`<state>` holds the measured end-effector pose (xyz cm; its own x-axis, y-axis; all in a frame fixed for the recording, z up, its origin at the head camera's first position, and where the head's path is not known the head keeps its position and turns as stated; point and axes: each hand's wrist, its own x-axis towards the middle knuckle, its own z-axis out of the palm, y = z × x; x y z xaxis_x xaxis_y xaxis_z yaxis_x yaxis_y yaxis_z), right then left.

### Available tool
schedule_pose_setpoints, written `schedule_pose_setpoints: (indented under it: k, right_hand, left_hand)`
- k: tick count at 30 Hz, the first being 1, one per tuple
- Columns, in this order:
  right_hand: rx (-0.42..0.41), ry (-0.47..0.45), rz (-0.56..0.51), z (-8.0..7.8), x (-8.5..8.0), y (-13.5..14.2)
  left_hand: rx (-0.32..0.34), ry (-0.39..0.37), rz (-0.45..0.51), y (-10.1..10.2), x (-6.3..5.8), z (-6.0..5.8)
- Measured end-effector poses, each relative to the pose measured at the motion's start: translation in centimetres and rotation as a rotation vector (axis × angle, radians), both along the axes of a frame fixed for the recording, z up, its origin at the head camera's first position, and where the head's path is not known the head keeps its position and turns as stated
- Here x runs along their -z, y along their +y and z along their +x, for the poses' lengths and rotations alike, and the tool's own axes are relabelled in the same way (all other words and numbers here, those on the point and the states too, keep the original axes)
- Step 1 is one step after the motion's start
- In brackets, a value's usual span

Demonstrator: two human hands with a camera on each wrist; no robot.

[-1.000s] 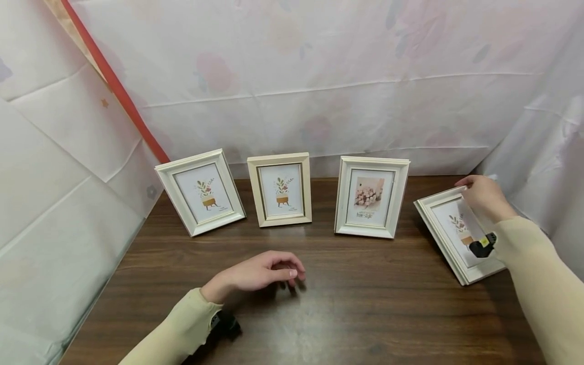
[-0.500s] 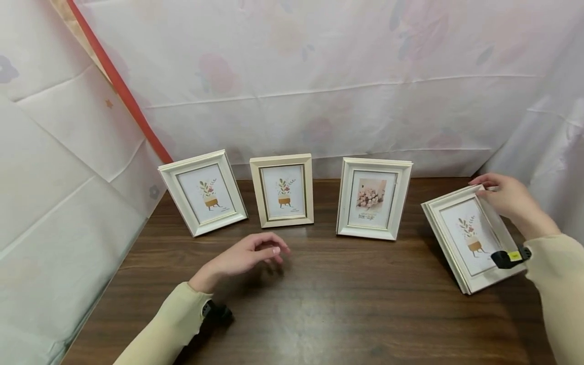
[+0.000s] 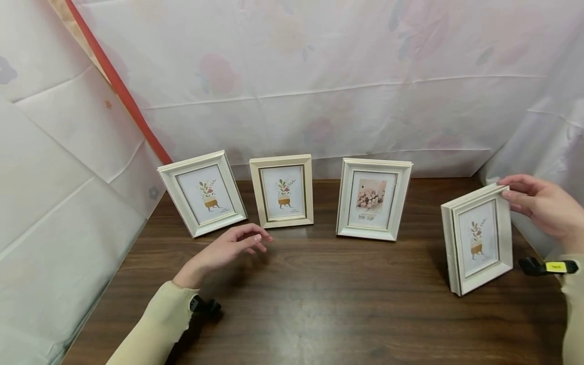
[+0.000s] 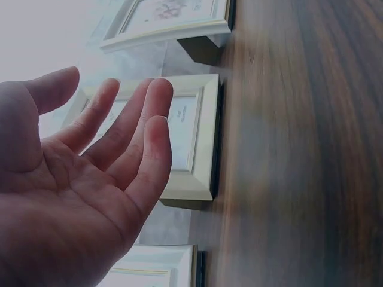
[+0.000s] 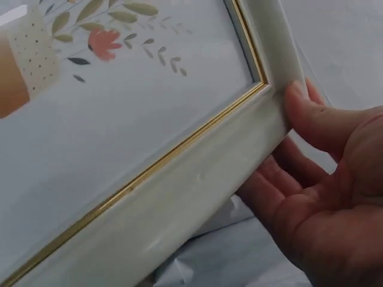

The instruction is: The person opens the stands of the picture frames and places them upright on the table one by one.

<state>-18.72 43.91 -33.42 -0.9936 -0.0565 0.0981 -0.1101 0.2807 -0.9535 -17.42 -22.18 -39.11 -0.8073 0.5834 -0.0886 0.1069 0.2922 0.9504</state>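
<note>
At the right of the table, my right hand pinches the top right corner of a white picture frame with a potted-plant print. The frame stands nearly upright, turned toward the left. In the right wrist view the thumb lies on the frame's front, with the other fingers behind its edge. My left hand hovers over the table with loosely bent fingers, holding nothing. Closest to it are a cream picture frame and, at the far left, another white picture frame, both with plant prints.
A white picture frame with a flower photo stands right of centre on the brown wooden table. Pale floral cloth hangs behind and at both sides. A red strip runs down the left corner.
The right hand has tipped its frame up from a leaning-back position and turned it, moving rightward. My left hand has drawn back to the left. The other three frames stay put.
</note>
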Motion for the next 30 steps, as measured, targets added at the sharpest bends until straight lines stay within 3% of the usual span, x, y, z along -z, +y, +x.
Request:
schedule_pose_setpoints:
  k: [4,6,14,18,20,26,30]
  right_hand:
    - [-0.141,0.088,-0.403,0.6,-0.2,-0.4]
    - [-0.191,0.128,-0.52,0.7,-0.4,-0.8]
    - [-0.359,0.251,-0.707,0.9,-1.7,-3.2]
    - [-0.421,0.257,-0.803,0.9,-2.0,-4.4]
    - [-0.445,0.246,-0.854,0.8,-2.1,-5.0]
    - [-0.418,0.293,-0.883,0.5,-1.5,-7.0]
    - [-0.497,0.259,-1.011,0.1,-0.8,-8.2]
  left_hand:
    - [-0.007,-0.01,0.001,-0.2,-0.3,-0.1]
    - [-0.012,-0.014,0.007,-0.2,-0.4,-0.1]
    - [-0.026,-0.008,0.028,0.2,-0.4,0.0]
    - [-0.013,0.002,0.026,0.5,-0.2,0.2]
    - [-0.01,0.001,0.025,0.6,-0.1,0.3]
    - [-0.006,-0.02,0.028,0.9,-0.1,0.3]
    - [0.018,-0.016,0.018,1.2,0.0,0.4]
